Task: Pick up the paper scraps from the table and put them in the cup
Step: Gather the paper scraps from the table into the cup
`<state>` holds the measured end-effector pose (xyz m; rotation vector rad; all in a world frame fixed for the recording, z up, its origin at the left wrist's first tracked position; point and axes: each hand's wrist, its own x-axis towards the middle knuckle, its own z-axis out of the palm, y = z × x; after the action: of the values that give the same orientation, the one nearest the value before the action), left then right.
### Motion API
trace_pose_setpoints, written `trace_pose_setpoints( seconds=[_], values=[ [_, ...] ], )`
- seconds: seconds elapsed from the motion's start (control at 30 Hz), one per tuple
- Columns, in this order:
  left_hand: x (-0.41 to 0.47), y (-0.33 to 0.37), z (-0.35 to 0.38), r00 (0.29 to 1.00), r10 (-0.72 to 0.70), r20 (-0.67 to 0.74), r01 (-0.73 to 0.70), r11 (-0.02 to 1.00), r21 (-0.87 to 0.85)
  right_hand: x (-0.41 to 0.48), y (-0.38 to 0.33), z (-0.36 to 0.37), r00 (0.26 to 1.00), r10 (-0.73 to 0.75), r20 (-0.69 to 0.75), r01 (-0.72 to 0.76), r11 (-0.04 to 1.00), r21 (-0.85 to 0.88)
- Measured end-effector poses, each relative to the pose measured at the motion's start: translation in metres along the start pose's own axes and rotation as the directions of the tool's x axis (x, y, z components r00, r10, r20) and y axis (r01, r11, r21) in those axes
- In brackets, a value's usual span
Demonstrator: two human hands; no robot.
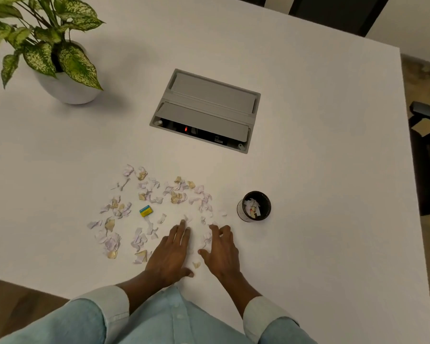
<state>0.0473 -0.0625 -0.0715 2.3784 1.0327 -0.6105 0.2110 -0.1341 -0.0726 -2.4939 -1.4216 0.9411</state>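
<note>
Left grip (169, 256) laid flat and open on tabletop (308, 170), right grip (221, 254) spread open among scraps (176, 197), cup (242, 212) seen near its right, more paper held inside.

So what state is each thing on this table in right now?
paper scraps, mostly scattered on the table.
cup, upright, some scraps inside.
left hand, open, flat on the table.
right hand, open, fingers touching scraps.
power box, near flap open, red light on.
</note>
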Motion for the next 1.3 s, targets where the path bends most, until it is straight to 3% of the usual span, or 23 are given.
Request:
trace_pose_setpoints(
  seconds=[0.2, 0.47, 0.57, 0.8, 1.0, 1.13, 1.3],
  values=[
    [0.01, 0.005, 0.017, 0.997, 0.017, -0.078, -0.019, 1.0, -0.025, 0.013, -0.003, 0.0, 0.998, -0.056, 0.036, 0.059, 0.993, -0.102],
    [0.024, 0.015, 0.028, 0.954, 0.156, -0.257, -0.153, 0.988, 0.029, 0.019, 0.005, 0.001, 0.998, -0.042, -0.051, 0.04, 0.999, -0.028],
    [0.03, 0.011, 0.027, 0.951, 0.181, -0.249, -0.18, 0.983, 0.027, 0.019, 0.012, 0.002, 0.996, -0.014, -0.087, 0.014, 1.0, -0.006],
    [0.036, 0.002, 0.014, 0.974, 0.065, -0.219, -0.122, 0.958, -0.26, 0.017, 0.02, -0.009, 0.974, 0.134, -0.184, -0.087, 0.967, 0.241],
    [0.034, 0.013, -0.02, 0.943, -0.144, -0.301, -0.045, 0.839, -0.543, 0.003, 0.016, -0.039, 0.94, 0.151, -0.305, -0.014, 0.912, 0.41],
    [0.044, 0.047, -0.062, 0.893, -0.21, -0.398, -0.132, 0.723, -0.678, -0.004, 0.014, -0.07, 0.892, 0.192, -0.409, 0.032, 0.876, 0.481],
    [0.068, 0.092, -0.113, 0.854, -0.138, -0.502, -0.277, 0.695, -0.663, 0.004, 0.021, -0.111, 0.802, 0.275, -0.53, 0.018, 0.877, 0.48]
  ],
)
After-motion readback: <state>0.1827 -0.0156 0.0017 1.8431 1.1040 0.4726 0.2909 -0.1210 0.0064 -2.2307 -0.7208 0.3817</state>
